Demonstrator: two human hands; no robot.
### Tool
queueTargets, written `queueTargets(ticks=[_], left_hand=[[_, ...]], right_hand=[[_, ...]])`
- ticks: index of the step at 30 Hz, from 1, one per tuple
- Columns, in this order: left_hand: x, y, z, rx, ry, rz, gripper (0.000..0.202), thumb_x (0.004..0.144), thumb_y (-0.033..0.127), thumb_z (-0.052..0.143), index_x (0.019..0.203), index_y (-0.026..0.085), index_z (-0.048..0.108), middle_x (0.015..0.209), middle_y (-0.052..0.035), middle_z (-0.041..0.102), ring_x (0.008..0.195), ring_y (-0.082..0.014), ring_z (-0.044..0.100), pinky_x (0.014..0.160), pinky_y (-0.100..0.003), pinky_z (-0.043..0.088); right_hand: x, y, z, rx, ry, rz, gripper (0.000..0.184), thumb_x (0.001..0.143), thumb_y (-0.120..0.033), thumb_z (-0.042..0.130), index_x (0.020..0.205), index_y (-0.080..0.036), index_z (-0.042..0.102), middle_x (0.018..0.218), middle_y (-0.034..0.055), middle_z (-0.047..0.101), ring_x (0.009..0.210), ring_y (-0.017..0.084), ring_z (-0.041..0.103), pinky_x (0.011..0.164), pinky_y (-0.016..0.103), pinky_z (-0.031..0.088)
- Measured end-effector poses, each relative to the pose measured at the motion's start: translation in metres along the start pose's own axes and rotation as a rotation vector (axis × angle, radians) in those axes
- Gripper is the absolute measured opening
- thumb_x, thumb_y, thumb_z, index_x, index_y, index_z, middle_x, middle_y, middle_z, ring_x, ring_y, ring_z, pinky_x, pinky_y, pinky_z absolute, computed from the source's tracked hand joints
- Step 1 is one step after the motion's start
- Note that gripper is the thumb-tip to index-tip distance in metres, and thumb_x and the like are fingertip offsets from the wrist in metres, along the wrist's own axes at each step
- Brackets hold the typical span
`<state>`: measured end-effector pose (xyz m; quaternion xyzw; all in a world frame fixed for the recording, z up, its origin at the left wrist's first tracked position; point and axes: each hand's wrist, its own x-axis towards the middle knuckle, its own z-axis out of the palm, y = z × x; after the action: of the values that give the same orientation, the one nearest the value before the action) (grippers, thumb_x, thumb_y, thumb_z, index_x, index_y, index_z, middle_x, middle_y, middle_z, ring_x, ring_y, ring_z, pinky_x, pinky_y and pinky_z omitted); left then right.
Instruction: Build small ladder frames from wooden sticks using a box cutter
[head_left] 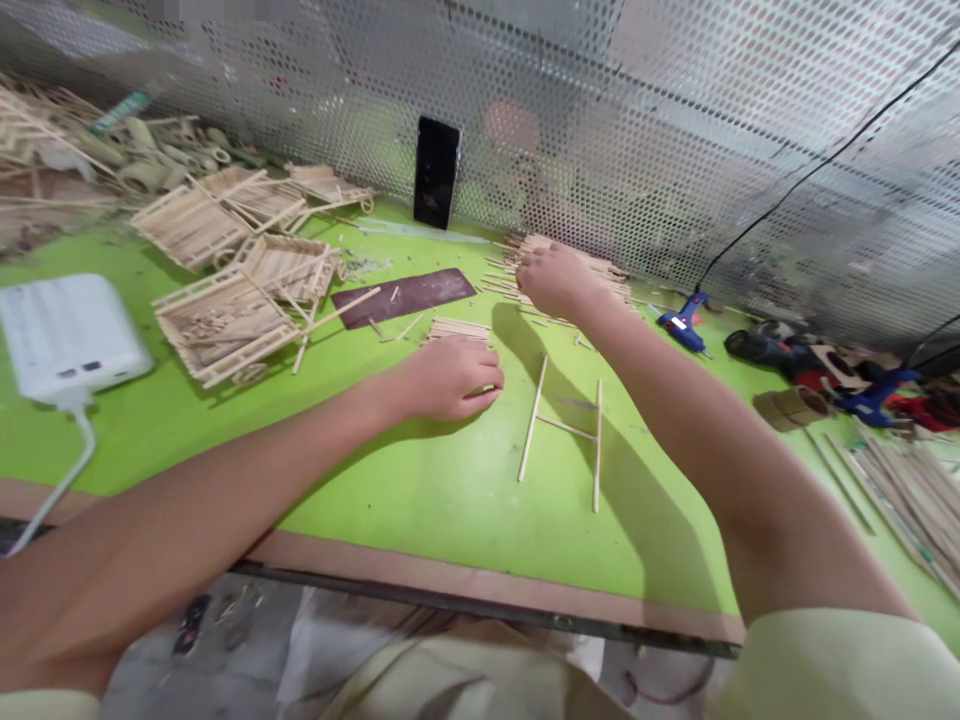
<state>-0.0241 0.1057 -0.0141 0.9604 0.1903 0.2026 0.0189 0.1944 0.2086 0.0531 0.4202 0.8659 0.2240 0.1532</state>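
My left hand (448,378) rests on the green table (420,490), fingers curled together, just in front of a small row of short sticks (457,328); what it holds, if anything, is hidden. My right hand (553,279) reaches far forward onto a pile of thin bamboo sticks (592,270) by the mesh wall, its fingers closed down into the pile. Between the hands lies a small frame (562,428) of two long sticks joined by a crosspiece, untouched.
Several finished stick carts (232,310) stand at the left. A white power bank (64,335) with a cable lies at the far left. A phone (436,172) leans on the mesh wall. A brown sanding sheet (405,295), a blue glue gun (686,322) and long sticks (911,500) lie around.
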Motion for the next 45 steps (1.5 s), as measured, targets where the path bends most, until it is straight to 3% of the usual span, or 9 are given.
queueTargets(ticks=[5,9,12,14,20,28,33,40,45], left_hand=[[0.0,-0.001,-0.003,-0.028,-0.028,-0.027,0.027,0.105,0.026,0.057,0.096,0.018,0.081,0.088,-0.0067,0.079,0.086,-0.024,0.07,0.081,-0.038,0.052],[0.0,-0.002,-0.004,-0.027,-0.023,-0.058,0.032,0.106,0.03,0.053,0.098,0.02,0.082,0.095,-0.006,0.082,0.093,-0.0249,0.073,0.094,-0.041,0.056],[0.0,-0.002,-0.005,-0.052,0.061,-0.101,0.037,0.108,0.036,0.05,0.102,0.018,0.082,0.102,-0.0081,0.084,0.1,-0.0268,0.075,0.101,-0.045,0.056],[0.002,0.0,-0.008,-0.108,0.123,-0.171,0.042,0.109,0.043,0.049,0.109,0.017,0.081,0.102,-0.0093,0.083,0.097,-0.0268,0.076,0.097,-0.045,0.057],[0.008,0.026,-0.023,-0.477,0.14,-0.422,0.051,0.106,0.057,0.053,0.13,0.017,0.074,0.093,-0.0064,0.078,0.081,-0.0204,0.071,0.072,-0.032,0.053],[0.013,0.062,-0.021,-0.715,0.045,-0.404,0.048,0.105,0.059,0.054,0.123,0.019,0.074,0.088,-0.0031,0.074,0.067,-0.0157,0.06,0.061,-0.028,0.043],[0.014,0.066,-0.018,-0.646,0.085,-0.359,0.035,0.107,0.046,0.053,0.102,0.02,0.075,0.075,0.0004,0.069,0.066,-0.0156,0.06,0.065,-0.029,0.041],[0.011,0.062,-0.015,-0.571,0.113,-0.363,0.035,0.108,0.041,0.05,0.082,0.02,0.061,0.07,0.0007,0.064,0.064,-0.0155,0.057,0.064,-0.03,0.04],[0.012,0.059,-0.018,-0.573,0.134,-0.408,0.04,0.109,0.04,0.046,0.073,0.022,0.048,0.062,0.0026,0.052,0.056,-0.0143,0.05,0.058,-0.03,0.036]], right_hand=[[-0.017,0.024,-0.028,0.16,0.285,0.059,0.037,0.111,-0.024,0.041,0.114,-0.013,0.076,0.12,0.0164,0.076,0.117,0.034,0.067,0.104,0.051,0.048],[-0.049,0.039,-0.06,0.318,0.572,0.011,0.025,0.11,-0.04,0.056,0.097,-0.029,0.074,0.107,0.0109,0.077,0.108,0.031,0.068,0.1,0.05,0.05],[-0.084,0.032,-0.081,0.475,0.666,0.021,0.017,0.107,-0.041,0.064,0.094,-0.031,0.071,0.103,0.009,0.075,0.106,0.031,0.069,0.097,0.05,0.052],[-0.107,0.02,-0.088,0.631,0.707,0.013,0.013,0.106,-0.037,0.067,0.096,-0.031,0.07,0.103,0.0071,0.074,0.102,0.029,0.07,0.095,0.049,0.055],[-0.145,-0.008,-0.071,1.088,0.704,-0.093,0.014,0.107,-0.038,0.068,0.098,-0.027,0.068,0.095,0.0023,0.07,0.089,0.02,0.068,0.085,0.04,0.056],[-0.144,-0.043,-0.036,1.542,0.652,0.02,0.035,0.102,-0.059,0.072,0.102,-0.025,0.069,0.095,0.0019,0.068,0.088,0.018,0.065,0.085,0.036,0.055],[-0.141,-0.056,-0.032,1.504,0.712,-0.004,0.029,0.105,-0.054,0.07,0.102,-0.025,0.068,0.096,0.0023,0.069,0.089,0.018,0.065,0.085,0.035,0.055],[-0.139,-0.061,-0.031,1.424,0.699,0.023,0.02,0.106,-0.048,0.066,0.103,-0.028,0.065,0.097,0.0017,0.069,0.086,0.019,0.066,0.078,0.036,0.058],[-0.147,-0.055,-0.043,0.873,0.844,0.117,0.017,0.103,-0.031,0.062,0.12,-0.032,0.067,0.119,0.0088,0.068,0.097,0.026,0.066,0.081,0.046,0.059]])
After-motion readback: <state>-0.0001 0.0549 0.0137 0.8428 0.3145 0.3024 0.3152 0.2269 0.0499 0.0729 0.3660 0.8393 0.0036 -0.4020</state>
